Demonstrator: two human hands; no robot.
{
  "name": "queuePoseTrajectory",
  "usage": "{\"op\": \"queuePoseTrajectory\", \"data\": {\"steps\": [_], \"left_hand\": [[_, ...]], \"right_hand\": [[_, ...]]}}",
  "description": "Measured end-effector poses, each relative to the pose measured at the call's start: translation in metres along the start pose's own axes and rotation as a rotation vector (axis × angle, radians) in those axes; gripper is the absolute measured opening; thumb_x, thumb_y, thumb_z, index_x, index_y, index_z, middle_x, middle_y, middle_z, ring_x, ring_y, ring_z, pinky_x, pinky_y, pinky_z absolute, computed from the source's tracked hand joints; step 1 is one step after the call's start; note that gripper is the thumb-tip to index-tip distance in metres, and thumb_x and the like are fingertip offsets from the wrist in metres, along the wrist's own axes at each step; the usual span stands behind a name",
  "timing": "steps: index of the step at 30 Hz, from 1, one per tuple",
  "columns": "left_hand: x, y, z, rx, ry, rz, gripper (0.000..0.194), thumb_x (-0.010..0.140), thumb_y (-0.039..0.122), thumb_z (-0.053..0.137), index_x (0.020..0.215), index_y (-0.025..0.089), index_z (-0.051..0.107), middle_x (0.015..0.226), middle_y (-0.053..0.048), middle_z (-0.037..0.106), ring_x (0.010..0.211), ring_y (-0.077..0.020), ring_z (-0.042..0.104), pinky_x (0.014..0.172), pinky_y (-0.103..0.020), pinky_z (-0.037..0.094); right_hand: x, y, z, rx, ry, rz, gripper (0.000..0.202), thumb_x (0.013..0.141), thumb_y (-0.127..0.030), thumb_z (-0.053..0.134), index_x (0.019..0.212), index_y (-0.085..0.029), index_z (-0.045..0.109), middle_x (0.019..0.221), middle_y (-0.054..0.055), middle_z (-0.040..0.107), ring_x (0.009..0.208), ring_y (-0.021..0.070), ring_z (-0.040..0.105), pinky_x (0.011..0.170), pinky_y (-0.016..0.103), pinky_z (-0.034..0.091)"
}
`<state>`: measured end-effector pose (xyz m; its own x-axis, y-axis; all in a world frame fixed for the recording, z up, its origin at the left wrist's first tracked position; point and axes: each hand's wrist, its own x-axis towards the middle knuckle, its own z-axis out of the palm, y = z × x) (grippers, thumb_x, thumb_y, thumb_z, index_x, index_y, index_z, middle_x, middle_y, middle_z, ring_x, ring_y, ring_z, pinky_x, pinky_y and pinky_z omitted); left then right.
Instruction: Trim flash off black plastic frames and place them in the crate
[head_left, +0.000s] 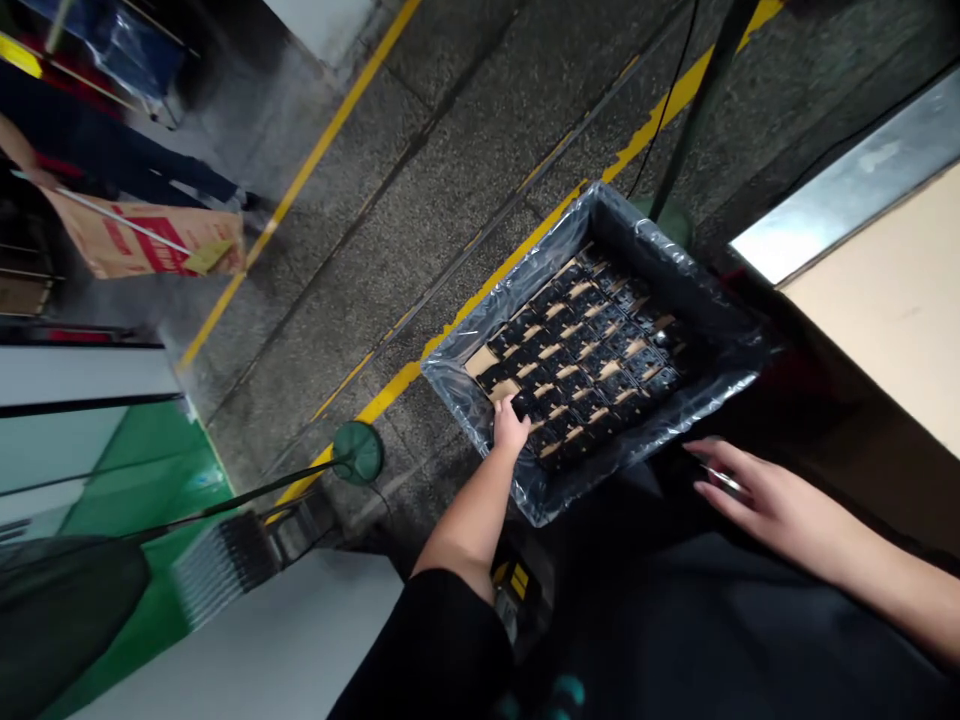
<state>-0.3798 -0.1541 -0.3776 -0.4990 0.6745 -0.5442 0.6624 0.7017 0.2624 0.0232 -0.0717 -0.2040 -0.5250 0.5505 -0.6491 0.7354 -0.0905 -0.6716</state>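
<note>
A crate lined with clear plastic (469,335) holds rows of black parts (581,350) with pieces of tan cardboard between them. My left hand (511,428) reaches over the crate's near left side, its fingers bent round a black part at the end of a row. To the right, outside the crate, my right hand (739,487) has its thumb and fingers closed on a small shiny metal object (726,480), too small to name.
A tan worktop with a metal edge (840,220) lies at the right. Green round stand bases (358,452) rest on the floor beside yellow lines. At the upper left a person (112,150) holds a printed brown sack (150,235). A pale surface (300,640) is at the lower left.
</note>
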Motion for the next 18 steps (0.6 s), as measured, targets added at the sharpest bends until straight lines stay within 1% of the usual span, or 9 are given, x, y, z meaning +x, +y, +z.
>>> {"op": "queuePoseTrajectory", "data": {"steps": [3, 5, 7, 11, 14, 16, 18], "left_hand": [[0.031, -0.020, 0.010, 0.110, 0.013, -0.100, 0.047, 0.100, 0.038, 0.070, 0.141, 0.020, 0.060, 0.150, -0.013, 0.058, 0.131, -0.0295, 0.062, 0.108, -0.054, 0.056], [0.046, -0.027, 0.017, 0.189, 0.019, -0.152, 0.048, 0.099, 0.038, 0.070, 0.142, 0.020, 0.060, 0.152, -0.013, 0.056, 0.136, -0.0310, 0.059, 0.112, -0.056, 0.053], [0.057, -0.032, 0.021, 0.262, 0.016, -0.181, 0.048, 0.098, 0.038, 0.071, 0.142, 0.020, 0.060, 0.155, -0.013, 0.054, 0.139, -0.0324, 0.055, 0.115, -0.058, 0.050], [0.069, -0.039, 0.024, 0.365, -0.005, -0.183, 0.050, 0.098, 0.039, 0.071, 0.144, 0.022, 0.059, 0.158, -0.013, 0.051, 0.141, -0.0331, 0.053, 0.115, -0.059, 0.050], [0.075, -0.042, 0.024, 0.415, -0.029, -0.187, 0.051, 0.099, 0.040, 0.070, 0.145, 0.021, 0.058, 0.154, -0.013, 0.054, 0.137, -0.0317, 0.058, 0.112, -0.057, 0.053], [0.078, -0.040, 0.022, 0.422, -0.054, -0.190, 0.049, 0.101, 0.039, 0.068, 0.144, 0.019, 0.058, 0.150, -0.014, 0.057, 0.131, -0.0291, 0.062, 0.108, -0.054, 0.056], [0.080, -0.032, 0.014, 0.404, -0.077, -0.198, 0.047, 0.101, 0.038, 0.067, 0.142, 0.017, 0.059, 0.146, -0.014, 0.060, 0.124, -0.0264, 0.065, 0.103, -0.051, 0.058]], "right_hand": [[0.006, 0.010, 0.006, 0.010, -0.031, 0.065, 0.054, 0.101, -0.062, 0.053, 0.143, -0.029, 0.060, 0.112, 0.009, 0.082, 0.098, 0.0314, 0.080, 0.085, 0.042, 0.064], [0.014, 0.013, 0.010, 0.017, -0.075, 0.096, 0.053, 0.102, -0.062, 0.051, 0.142, -0.029, 0.060, 0.110, 0.007, 0.083, 0.094, 0.0309, 0.081, 0.083, 0.041, 0.063], [0.021, 0.011, 0.013, 0.020, -0.125, 0.113, 0.049, 0.103, -0.059, 0.049, 0.141, -0.029, 0.060, 0.109, 0.006, 0.083, 0.092, 0.0296, 0.081, 0.082, 0.040, 0.063], [0.032, 0.004, 0.019, 0.040, -0.182, 0.112, 0.046, 0.106, -0.056, 0.046, 0.141, -0.030, 0.059, 0.110, 0.005, 0.083, 0.092, 0.0274, 0.080, 0.081, 0.037, 0.061], [0.035, 0.005, 0.019, 0.059, -0.199, 0.115, 0.045, 0.105, -0.055, 0.049, 0.141, -0.031, 0.061, 0.108, 0.004, 0.083, 0.090, 0.0270, 0.080, 0.080, 0.036, 0.060], [0.035, 0.008, 0.017, 0.067, -0.165, 0.129, 0.043, 0.104, -0.054, 0.052, 0.139, -0.030, 0.063, 0.109, 0.005, 0.083, 0.091, 0.0275, 0.080, 0.080, 0.036, 0.061], [0.033, 0.010, 0.011, 0.088, -0.090, 0.131, 0.041, 0.104, -0.051, 0.054, 0.136, -0.029, 0.067, 0.114, 0.006, 0.083, 0.097, 0.0279, 0.080, 0.085, 0.038, 0.061]]}}
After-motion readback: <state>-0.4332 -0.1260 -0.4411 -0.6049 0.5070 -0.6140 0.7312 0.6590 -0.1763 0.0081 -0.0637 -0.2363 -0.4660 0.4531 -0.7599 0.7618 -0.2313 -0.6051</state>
